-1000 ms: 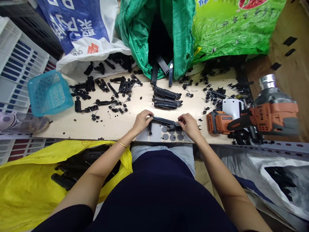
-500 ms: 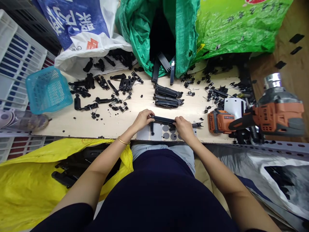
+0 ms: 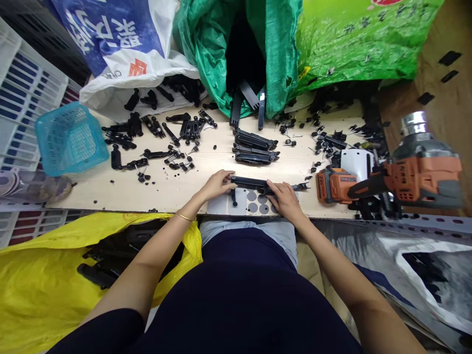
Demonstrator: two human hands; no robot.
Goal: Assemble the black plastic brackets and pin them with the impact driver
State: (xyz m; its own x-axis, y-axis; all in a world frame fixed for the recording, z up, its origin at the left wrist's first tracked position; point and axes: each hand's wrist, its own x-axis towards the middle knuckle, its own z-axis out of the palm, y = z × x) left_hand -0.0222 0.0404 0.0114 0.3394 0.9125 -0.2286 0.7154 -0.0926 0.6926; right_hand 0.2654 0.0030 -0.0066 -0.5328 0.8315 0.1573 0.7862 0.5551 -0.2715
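Observation:
A long black plastic bar lies crosswise near the table's front edge, with a short black arm pointing down at its left end. My left hand closes its thumb and fingertips on that left end. On the right, my right hand grips the bar with its thumb below and fingers over it. A black jointed piece sticks out beyond my right fingers. Underneath is a pale sheet with round grey stickers. Several similar black bars lie stacked just behind.
An orange cordless power tool lies at the right. Small black parts and screws are scattered nearby, with more black parts at left. A blue basket, a green sack and a yellow bag surround the work area.
My right hand has shifted slightly, its fingers now spread more along the bar. My left fingers have changed a little at the left end. The bar stays nearly in place.

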